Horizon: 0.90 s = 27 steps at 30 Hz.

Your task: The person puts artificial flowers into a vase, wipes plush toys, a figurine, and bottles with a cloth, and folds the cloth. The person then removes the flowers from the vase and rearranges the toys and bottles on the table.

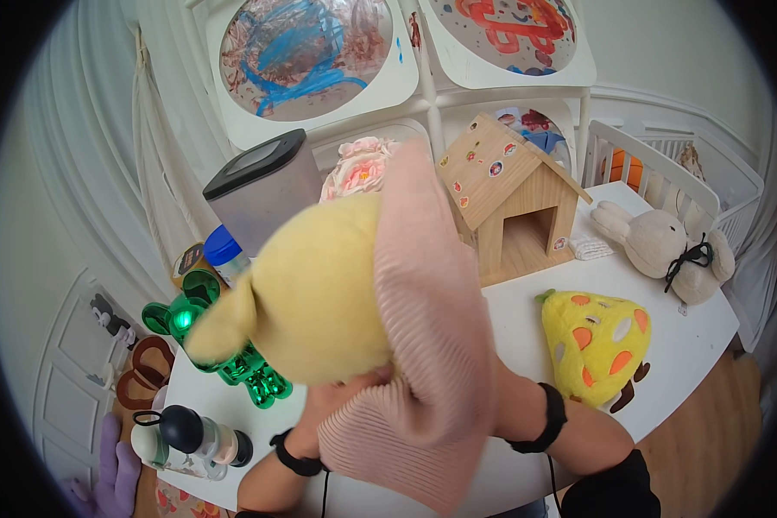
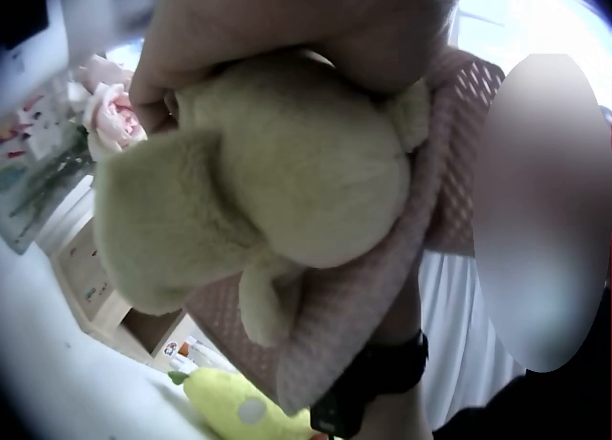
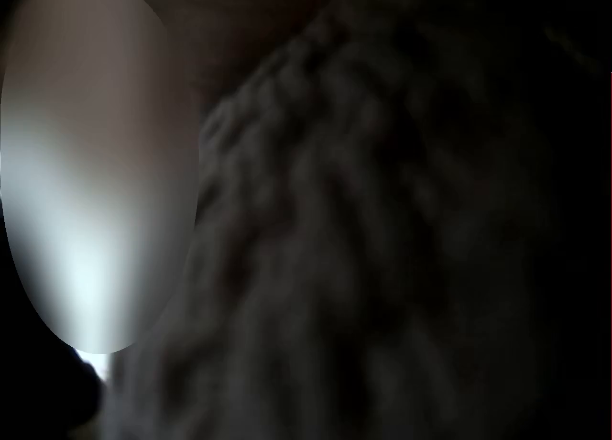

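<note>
A pale yellow plush toy (image 1: 319,285) is held up over the table, with a pink ribbed cloth (image 1: 432,328) draped along its right side. My left hand (image 1: 341,401) grips the plush from below in the head view. In the left wrist view, the fingers of that hand curl round the plush body (image 2: 306,163), and the cloth (image 2: 354,316) lies behind it. The right hand (image 1: 511,393) reaches in behind the cloth, its fingers hidden by the folds. Dark, blurred cloth (image 3: 335,249) fills most of the right wrist view.
A wooden toy house (image 1: 509,198) stands at the back, near a lidded bin (image 1: 268,190) and pink flowers (image 1: 358,168). Right lie a yellow strawberry-shaped plush (image 1: 596,345) and a beige bunny (image 1: 665,246). Left are a shiny green figure (image 1: 255,371) and bottles (image 1: 181,432).
</note>
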Each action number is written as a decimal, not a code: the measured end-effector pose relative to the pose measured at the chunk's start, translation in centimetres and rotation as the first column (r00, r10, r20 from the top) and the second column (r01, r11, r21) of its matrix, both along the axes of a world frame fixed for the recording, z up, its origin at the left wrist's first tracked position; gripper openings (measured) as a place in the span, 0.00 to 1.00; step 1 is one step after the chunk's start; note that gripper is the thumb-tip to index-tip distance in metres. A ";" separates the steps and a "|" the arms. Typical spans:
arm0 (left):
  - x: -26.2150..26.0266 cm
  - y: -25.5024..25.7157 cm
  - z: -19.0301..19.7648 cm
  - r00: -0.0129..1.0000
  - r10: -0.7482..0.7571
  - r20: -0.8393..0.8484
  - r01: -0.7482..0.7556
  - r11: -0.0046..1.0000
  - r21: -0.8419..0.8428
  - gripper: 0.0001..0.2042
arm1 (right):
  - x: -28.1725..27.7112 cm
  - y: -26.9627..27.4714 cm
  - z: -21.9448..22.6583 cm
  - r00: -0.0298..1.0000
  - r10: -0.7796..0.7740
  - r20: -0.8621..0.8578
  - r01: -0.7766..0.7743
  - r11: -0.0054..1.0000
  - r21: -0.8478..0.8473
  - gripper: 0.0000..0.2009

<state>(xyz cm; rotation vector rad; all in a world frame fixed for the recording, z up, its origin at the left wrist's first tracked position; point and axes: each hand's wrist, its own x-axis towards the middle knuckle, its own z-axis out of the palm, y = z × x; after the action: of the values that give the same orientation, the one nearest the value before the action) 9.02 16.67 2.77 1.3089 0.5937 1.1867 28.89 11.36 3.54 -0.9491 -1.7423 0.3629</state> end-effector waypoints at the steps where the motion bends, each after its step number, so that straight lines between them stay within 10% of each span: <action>1: 0.1 -0.1 -0.1 1.000 0.000 0.012 0.000 1.000 -0.002 0.26 | -0.1 0.1 0.4 1.000 -0.002 -0.005 0.002 1.000 -0.002 0.32; 3: -0.1 -0.2 -0.1 0.999 0.004 0.045 -0.004 1.000 -0.010 0.26 | -0.1 0.0 2.1 0.988 -0.156 0.023 0.142 0.946 0.292 0.34; 10: 0.3 -0.4 0.4 0.987 0.005 0.162 -0.004 1.000 -0.011 0.26 | 0.5 -0.7 2.3 0.989 -0.097 -0.116 0.121 0.968 0.222 0.34; 15: 0.7 -0.2 0.9 0.968 0.006 0.250 -0.005 1.000 -0.004 0.26 | 2.9 -0.7 -2.7 0.943 0.287 -0.171 -0.299 0.953 -0.049 0.41; 22: 1.3 -0.4 1.9 0.937 -0.003 0.349 0.001 1.000 0.006 0.26 | 4.2 -5.9 6.0 0.977 -0.157 0.142 0.146 0.985 0.087 0.35; 24: 1.5 -0.5 2.2 0.926 -0.006 0.377 0.003 1.000 0.010 0.26 | 6.0 -2.4 2.0 0.976 -0.049 -0.211 0.037 0.998 -0.060 0.37; 27: 1.8 -0.6 2.3 0.906 -0.011 0.423 0.010 1.000 0.005 0.27 | 6.3 -2.1 2.3 0.975 -0.081 -0.205 0.072 0.996 -0.051 0.37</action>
<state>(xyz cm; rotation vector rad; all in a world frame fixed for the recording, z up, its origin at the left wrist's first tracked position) 10.84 16.04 5.08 1.0078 0.2662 1.4105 35.15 9.22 5.81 -0.9713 -1.5100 0.4352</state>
